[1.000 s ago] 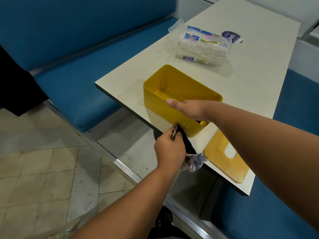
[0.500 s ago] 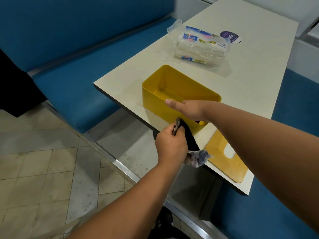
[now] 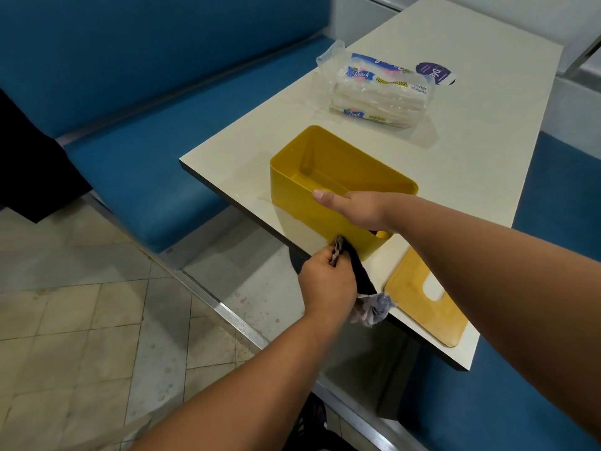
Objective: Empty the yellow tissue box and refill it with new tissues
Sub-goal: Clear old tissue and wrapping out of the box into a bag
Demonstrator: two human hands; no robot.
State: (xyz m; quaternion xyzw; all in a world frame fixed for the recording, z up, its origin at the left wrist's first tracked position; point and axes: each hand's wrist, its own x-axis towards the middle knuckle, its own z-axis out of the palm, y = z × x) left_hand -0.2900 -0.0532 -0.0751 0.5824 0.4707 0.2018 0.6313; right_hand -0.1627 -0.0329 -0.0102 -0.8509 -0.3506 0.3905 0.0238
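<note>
**Wiping the emptied yellow box at the table's near edge**

Gripping a crumpled grey-and-black rag [image 3: 364, 288], the left hand [image 3: 327, 281] presses it against the near outer wall of the single yellow tissue box [image 3: 302, 203]. The right hand [image 3: 353, 208] lies over the box's near rim, thumb straight; its fingers are hidden inside. The box stands open and bare inside, a smooth rounded rectangle. One wooden lid [image 3: 422, 302] with a slot lies flat just right of it. Farther off on the cream table [image 3: 471, 164] rests one clear plastic pack of paper towels [image 3: 377, 92], beside a purple label [image 3: 435, 72]. Blue padded benches [image 3: 156, 151] flank the table.
</note>
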